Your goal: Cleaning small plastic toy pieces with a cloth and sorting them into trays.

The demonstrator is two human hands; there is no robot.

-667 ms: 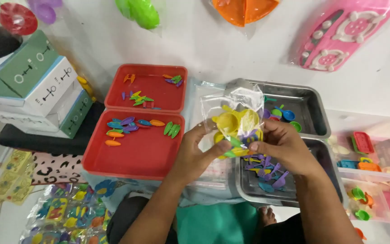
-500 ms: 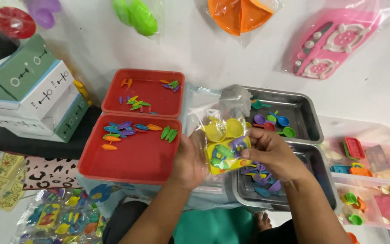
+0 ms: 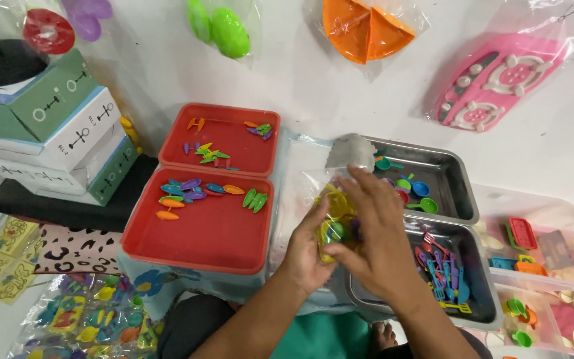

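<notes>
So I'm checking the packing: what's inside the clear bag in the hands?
Inside the clear bag yellow round dishes show, with green and purple bits. The right hand lies over it and the left hand cups it below, so the other contents are covered.

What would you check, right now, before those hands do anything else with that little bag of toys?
1. Clear plastic bag of yellow toy dishes held by both hands: ok.
2. Left hand supports the bag from below: ok.
3. Right hand lies over the bag: ok.
4. Bag mouth sealed: cannot tell, the hands hide it.
5. Near steel tray of small coloured toy utensils sits beside the hands: ok.
6. Near red square tray of leaf-shaped pieces lies flat: ok.
</notes>
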